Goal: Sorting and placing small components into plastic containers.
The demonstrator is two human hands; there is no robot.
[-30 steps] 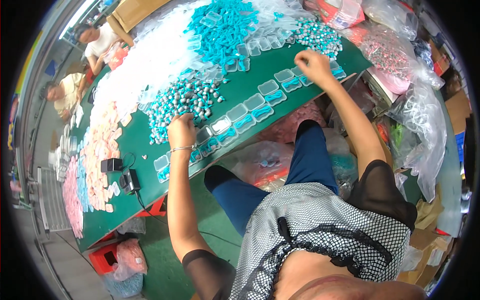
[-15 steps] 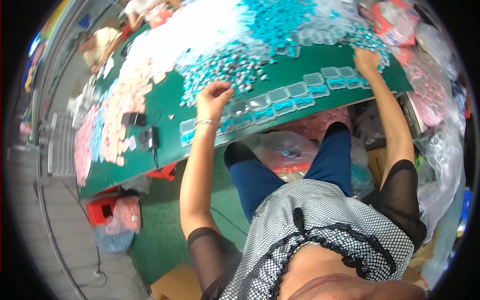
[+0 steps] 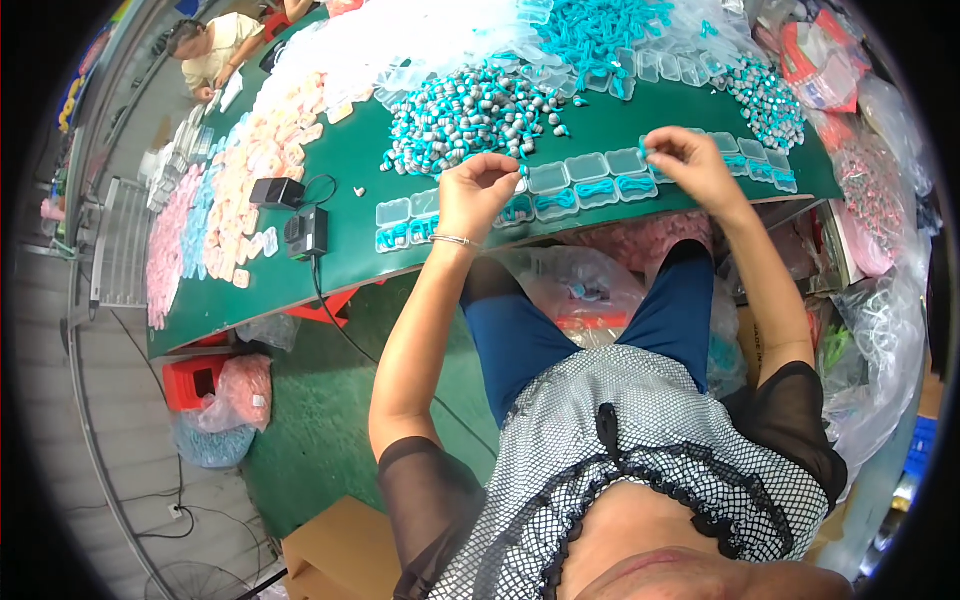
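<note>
My left hand (image 3: 474,200) hovers over the row of small clear hinged cases, thumb and fingertips pinched on a small teal-and-grey piece (image 3: 523,172). My right hand (image 3: 700,172) is above the same row, farther right, its fingertips closed on a small teal piece (image 3: 643,148). The cases stand with lids raised along the table's near edge; teal pieces lie inside, as in the case (image 3: 556,202) between my hands. Some cases are partly hidden by my hands. Beyond my left hand is a heap of teal-and-grey pieces (image 3: 450,120).
Farther back lie a teal heap (image 3: 600,40) and clear plastic cases (image 3: 440,40). Another small-piece pile (image 3: 765,105) is at the right. Peach pieces (image 3: 240,190) and a black adapter (image 3: 306,232) with a cord lie left on the green table (image 3: 350,180). A person (image 3: 215,55) sits far left.
My right hand has come from the far right pile back leftward over the cases. My left hand has moved right along the row. The view has shifted slightly.
</note>
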